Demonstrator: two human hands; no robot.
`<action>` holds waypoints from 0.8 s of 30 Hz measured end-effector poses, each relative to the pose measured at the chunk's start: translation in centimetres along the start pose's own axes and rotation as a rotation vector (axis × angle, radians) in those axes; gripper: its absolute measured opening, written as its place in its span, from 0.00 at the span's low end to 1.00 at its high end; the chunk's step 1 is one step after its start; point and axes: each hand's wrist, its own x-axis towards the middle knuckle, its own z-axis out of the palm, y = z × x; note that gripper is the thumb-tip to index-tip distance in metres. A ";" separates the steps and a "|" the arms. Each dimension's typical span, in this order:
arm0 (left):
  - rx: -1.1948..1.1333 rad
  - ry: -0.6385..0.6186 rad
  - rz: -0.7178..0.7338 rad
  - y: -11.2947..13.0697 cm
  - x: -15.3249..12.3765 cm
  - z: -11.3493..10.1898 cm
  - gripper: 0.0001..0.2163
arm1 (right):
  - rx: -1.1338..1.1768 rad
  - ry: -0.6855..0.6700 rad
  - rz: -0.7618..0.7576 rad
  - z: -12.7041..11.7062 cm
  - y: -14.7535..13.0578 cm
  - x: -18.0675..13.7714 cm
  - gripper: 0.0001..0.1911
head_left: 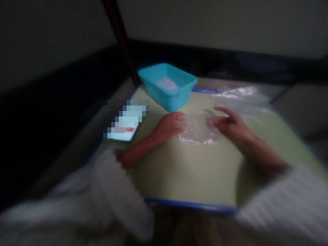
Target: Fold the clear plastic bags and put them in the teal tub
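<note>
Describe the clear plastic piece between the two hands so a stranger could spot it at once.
Find the pale, blue-edged table, then the turquoise tub at its far side. Nearer the wearer, the clear plastic piece lies between the left hand and right hand. It looks smaller than the other clear plastic, which lies beyond the right hand.

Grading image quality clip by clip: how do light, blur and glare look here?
Head view: dim overall, nearly black at the left; head view: soft throughout, including the left hand and right hand; head view: glare streaks on the clear plastic bag between them; head view: blocky pixelation over much of the bright screen; head view: shadow on the tabletop below the right forearm.
</note>
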 end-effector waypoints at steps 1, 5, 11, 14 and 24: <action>0.012 0.004 0.004 0.1 0.1 0.1 0.23 | 0.030 -0.016 0.002 0.1 0.0 0.0 0.28; 0.042 0.011 0.039 0.2 0.3 0.4 0.21 | 0.092 -0.060 -0.015 0.4 0.0 -0.1 0.23; 0.100 -0.002 0.095 0.3 0.2 0.8 0.19 | -0.187 -0.034 -0.115 0.5 0.3 -0.2 0.19; 0.215 0.012 0.114 0.2 0.0 0.9 0.19 | -0.318 0.024 -0.152 0.3 0.7 -0.1 0.20; 0.570 0.132 0.321 -0.3 -0.1 1.1 0.19 | -0.891 0.117 -0.362 -0.3 0.2 -0.5 0.24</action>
